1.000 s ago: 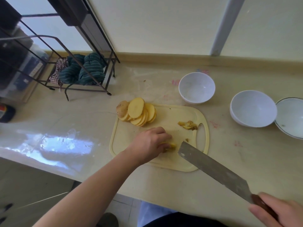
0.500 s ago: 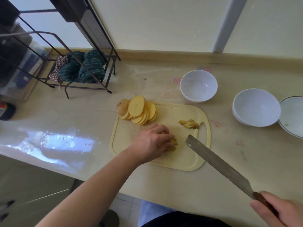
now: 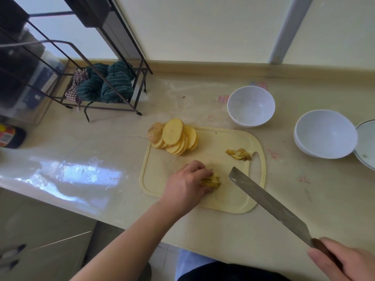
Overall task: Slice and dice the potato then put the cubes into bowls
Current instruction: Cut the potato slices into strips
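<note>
The left hand (image 3: 187, 184) is curling over a small potato stack (image 3: 212, 180) on the cutting board (image 3: 233, 201), half hiding it. At four o'clock the right hand (image 3: 343, 260), partly cropped, is gripping the cleaver (image 3: 265, 201); open board lies between.

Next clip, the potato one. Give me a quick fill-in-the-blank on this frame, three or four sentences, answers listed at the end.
1. The knife is held by the ____ hand.
2. The left hand gathers cut potato pieces on the ____.
3. The fanned potato slices lie at the board's far ____ corner.
4. The nearest white bowl contains ____ potato cubes.

Answers: right; cutting board; left; no
</note>
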Demonstrator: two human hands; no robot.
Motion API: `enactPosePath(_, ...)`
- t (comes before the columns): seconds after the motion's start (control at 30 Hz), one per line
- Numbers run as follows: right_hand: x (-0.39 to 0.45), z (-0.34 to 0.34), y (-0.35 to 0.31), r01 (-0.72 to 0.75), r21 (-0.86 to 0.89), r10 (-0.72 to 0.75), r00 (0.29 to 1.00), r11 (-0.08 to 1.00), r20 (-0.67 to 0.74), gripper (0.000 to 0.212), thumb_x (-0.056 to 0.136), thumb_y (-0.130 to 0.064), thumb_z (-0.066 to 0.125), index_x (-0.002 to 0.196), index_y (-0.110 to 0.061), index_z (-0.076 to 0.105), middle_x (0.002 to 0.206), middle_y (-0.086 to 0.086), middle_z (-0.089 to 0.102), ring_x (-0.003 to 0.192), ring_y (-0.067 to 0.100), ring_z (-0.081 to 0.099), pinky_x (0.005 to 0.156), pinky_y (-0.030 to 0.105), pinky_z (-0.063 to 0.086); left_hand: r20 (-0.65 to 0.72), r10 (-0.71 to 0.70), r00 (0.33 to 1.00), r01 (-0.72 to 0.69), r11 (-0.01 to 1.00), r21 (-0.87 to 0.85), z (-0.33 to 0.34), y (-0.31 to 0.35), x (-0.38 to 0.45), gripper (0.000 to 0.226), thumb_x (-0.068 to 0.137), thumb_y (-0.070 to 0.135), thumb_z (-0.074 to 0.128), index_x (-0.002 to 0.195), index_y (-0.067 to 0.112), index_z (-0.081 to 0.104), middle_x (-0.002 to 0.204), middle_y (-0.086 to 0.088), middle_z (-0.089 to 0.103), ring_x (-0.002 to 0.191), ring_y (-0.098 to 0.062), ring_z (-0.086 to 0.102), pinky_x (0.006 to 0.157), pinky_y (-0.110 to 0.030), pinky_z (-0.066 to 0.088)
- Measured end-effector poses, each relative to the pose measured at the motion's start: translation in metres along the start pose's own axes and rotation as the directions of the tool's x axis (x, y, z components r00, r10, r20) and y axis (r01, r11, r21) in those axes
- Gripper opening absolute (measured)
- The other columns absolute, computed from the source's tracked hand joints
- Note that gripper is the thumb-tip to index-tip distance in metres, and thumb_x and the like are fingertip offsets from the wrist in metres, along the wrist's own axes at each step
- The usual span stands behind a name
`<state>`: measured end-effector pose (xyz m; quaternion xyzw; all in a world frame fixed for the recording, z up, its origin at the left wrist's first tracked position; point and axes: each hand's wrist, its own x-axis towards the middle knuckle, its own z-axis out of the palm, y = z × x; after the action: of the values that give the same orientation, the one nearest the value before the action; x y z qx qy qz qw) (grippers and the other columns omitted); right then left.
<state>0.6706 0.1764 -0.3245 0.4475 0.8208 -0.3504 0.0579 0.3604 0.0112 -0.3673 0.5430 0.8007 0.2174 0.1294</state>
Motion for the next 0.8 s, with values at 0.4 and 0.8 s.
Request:
enactPosePath(0.4, 0.004, 0.005, -0.009, 0.035, -0.010, -0.034, 0.999, 0.999, 0.021, 0.076, 0.072, -0.093, 0.023, 0.057, -0.024, 0.050, 0.041, -0.009, 0.040, 0.035, 0.005, 0.043, 0.038, 0.012, 0.033, -0.221, 0.125, 0.967, -0.116, 0.992, 0.054, 0.014, 0.002, -0.030, 0.016, 0.095, 0.023, 0.071, 0.106, 0.012, 0.072, 0.101, -0.006, 0.062, 0.081, -0.024, 0.062, 0.061, -0.036, 0.054)
enactPosePath(0.8, 0.001, -0.001, -0.015, -0.028, 0.038, 0.026, 0.999, 0.999, 0.041, 0.079, 0.066, -0.096, 0.025, 0.058, -0.022, 0.053, 0.039, -0.011, 0.030, 0.034, 0.004, 0.034, 0.038, 0.013, 0.031, -0.075, 0.279, 0.957, -0.267, 0.953, 0.141, 0.005, -0.005, -0.014, 0.015, 0.097, 0.019, 0.064, 0.096, 0.006, 0.070, 0.094, -0.009, 0.066, 0.081, -0.027, 0.061, 0.072, -0.038, 0.055)
